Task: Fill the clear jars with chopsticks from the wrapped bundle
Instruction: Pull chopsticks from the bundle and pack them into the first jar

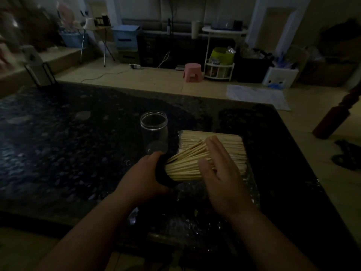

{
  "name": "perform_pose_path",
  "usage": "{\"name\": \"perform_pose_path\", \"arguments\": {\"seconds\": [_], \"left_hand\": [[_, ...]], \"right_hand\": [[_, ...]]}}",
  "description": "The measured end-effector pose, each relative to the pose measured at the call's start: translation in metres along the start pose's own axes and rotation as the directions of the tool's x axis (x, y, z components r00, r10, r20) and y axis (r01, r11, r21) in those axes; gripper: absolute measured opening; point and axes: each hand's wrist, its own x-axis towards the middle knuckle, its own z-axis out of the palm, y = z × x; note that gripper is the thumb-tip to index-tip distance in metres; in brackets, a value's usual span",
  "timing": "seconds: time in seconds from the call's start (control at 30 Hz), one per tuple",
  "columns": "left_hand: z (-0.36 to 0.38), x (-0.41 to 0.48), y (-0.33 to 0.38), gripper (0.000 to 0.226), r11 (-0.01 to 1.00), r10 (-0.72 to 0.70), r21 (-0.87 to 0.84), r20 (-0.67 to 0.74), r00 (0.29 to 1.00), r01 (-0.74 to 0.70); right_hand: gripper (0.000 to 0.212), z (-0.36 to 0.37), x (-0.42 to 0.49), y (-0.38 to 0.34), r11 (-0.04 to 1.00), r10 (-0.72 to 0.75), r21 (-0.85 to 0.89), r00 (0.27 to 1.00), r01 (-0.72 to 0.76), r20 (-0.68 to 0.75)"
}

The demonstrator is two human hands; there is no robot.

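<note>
Nearest, the left hand point(143, 178) clamps its grip on a tipped jar point(162, 174), seemingly so the flat-fingered right hand point(220, 173) can push chopsticks point(185, 166) in.

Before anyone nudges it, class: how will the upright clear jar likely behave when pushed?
The clear jar looks empty, so it is probably light and slides easily on the glossy table. It stands tall and narrow, so a high push may tip it. Being round, it could then roll.

Dark speckled table point(58, 143) with upright clear jar point(154, 131) beside wrapped chopstick bundle point(230, 141).
</note>
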Motion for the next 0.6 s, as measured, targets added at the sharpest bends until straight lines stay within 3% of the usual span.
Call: {"name": "perform_pose_path", "arguments": {"seconds": [0.1,0.17,0.3,0.43,0.53,0.6], "left_hand": [[0.0,0.0,-0.002,0.09,1.0,-0.002,-0.029,-0.029,1.0,0.001],[0.0,0.0,-0.003,0.089,0.999,-0.008,-0.044,-0.05,0.999,0.006],[0.0,0.0,-0.004,0.094,0.996,-0.053,-0.072,-0.05,0.997,0.05],[-0.001,0.0,-0.002,0.088,0.993,-0.063,-0.106,-0.064,0.996,0.056],[-0.002,-0.001,-0.001,0.088,0.989,-0.079,-0.13,-0.066,0.995,0.07],[-0.003,-0.001,0.0,0.088,0.988,-0.079,-0.139,-0.074,0.994,0.068]], "right_hand": [[0.047,-0.003,0.001,-0.001,0.976,0.083,0.213,0.984,-0.048,-0.158],[0.025,-0.005,0.003,0.005,0.972,0.114,0.227,0.967,-0.061,-0.227],[0.026,-0.008,0.005,0.012,0.972,0.162,0.209,0.953,-0.109,-0.254],[0.018,-0.011,0.006,0.015,0.978,0.189,0.114,0.97,-0.172,-0.154],[0.014,-0.009,0.007,0.02,0.971,0.219,-0.117,0.971,-0.208,0.092],[0.019,-0.006,0.006,0.023,0.952,0.261,-0.229,0.93,-0.204,0.257]]}}
